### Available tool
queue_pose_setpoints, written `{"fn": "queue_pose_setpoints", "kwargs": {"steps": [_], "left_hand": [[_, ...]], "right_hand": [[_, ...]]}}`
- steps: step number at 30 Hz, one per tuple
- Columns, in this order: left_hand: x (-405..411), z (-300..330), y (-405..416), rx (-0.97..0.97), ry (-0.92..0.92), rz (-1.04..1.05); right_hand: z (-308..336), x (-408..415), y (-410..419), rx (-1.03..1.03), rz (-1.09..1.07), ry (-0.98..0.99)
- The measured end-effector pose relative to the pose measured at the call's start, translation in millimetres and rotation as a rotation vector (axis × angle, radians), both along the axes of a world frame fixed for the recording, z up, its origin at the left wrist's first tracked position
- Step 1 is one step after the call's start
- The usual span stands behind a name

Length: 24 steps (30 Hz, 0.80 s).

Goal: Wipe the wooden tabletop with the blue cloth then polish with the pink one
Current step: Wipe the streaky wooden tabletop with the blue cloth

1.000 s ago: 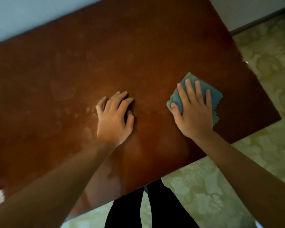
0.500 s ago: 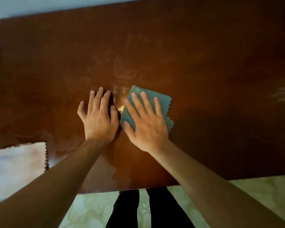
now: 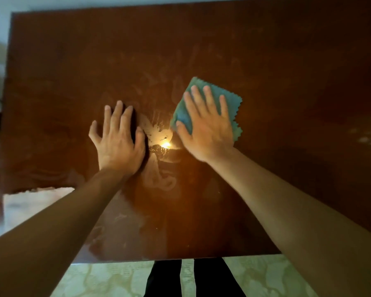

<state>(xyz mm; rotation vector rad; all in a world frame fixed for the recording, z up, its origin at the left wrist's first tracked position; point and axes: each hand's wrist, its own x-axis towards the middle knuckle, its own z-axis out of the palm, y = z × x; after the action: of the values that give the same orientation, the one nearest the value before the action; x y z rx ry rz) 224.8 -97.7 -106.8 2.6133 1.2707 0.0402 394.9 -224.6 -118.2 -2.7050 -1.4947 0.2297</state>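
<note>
Blue cloth (image 3: 227,101), zigzag-edged, lies flat on the glossy brown worktop (image 3: 287,82) under the right hand (image 3: 206,127). Pale pink cloth (image 3: 30,202) sits near-left, behind the left forearm, blurred.

Premises appear to be a private home, most likely a living or dining room. Supporting evidence: a large polished dark-wood tabletop (image 3: 266,61) with a glossy, smeared finish; a pale floor (image 3: 116,279) with a cream and green marbled pattern beneath it; a plain light wall (image 3: 0,9) behind. The blurred left margin shows nothing identifiable
</note>
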Motion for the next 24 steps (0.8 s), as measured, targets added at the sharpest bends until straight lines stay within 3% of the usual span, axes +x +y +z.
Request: {"fn": "queue_pose_setpoints", "kwargs": {"steps": [6,16,24], "left_hand": [[-25,-1,37,-0.003,0.042,0.078],[-53,1,60,-0.005,-0.004,0.104],[-76,-6,73,-0.009,-0.02,0.05]], "right_hand": [[-1,-46,-12,0.063,0.269,0.073],[0,15,96,0.003,0.071,-0.021],[-3,-74,16,0.002,0.372,0.04]]}}
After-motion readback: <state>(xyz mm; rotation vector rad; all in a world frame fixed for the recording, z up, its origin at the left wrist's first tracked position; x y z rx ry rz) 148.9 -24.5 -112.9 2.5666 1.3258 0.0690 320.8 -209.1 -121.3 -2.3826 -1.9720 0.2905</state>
